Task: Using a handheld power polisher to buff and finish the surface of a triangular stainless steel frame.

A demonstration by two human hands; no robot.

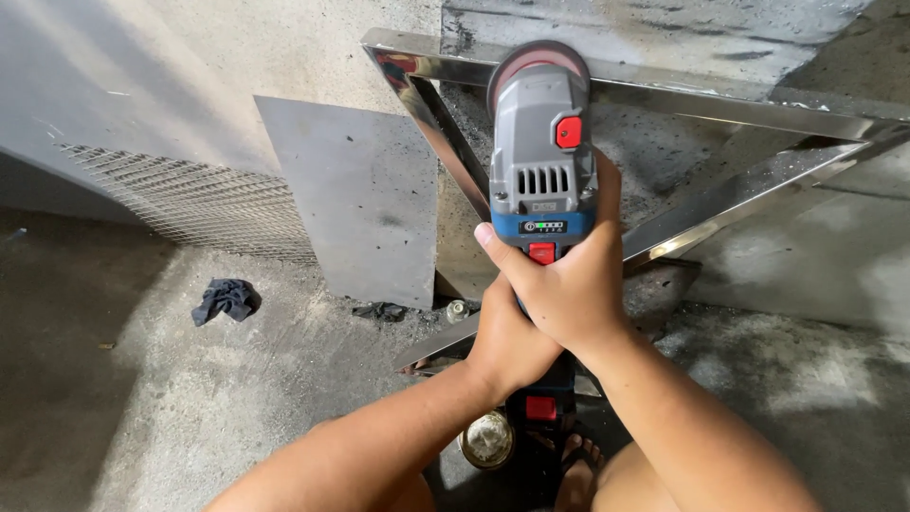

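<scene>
I hold the grinder (541,161) on the frame (664,95).
My right hand (569,284) and left hand (507,341) wrap tight around it. The frame looks shiny already; I can't tell how much is left.

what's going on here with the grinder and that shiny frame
A person grips a grey and blue cordless angle grinder with both hands: the right hand wraps the body, and the left hand holds lower down. Its round disc sits at the top bar of a polished, mirror-bright metal frame that leans against a concrete wall. A dark crumpled rag lies on the floor.
</scene>
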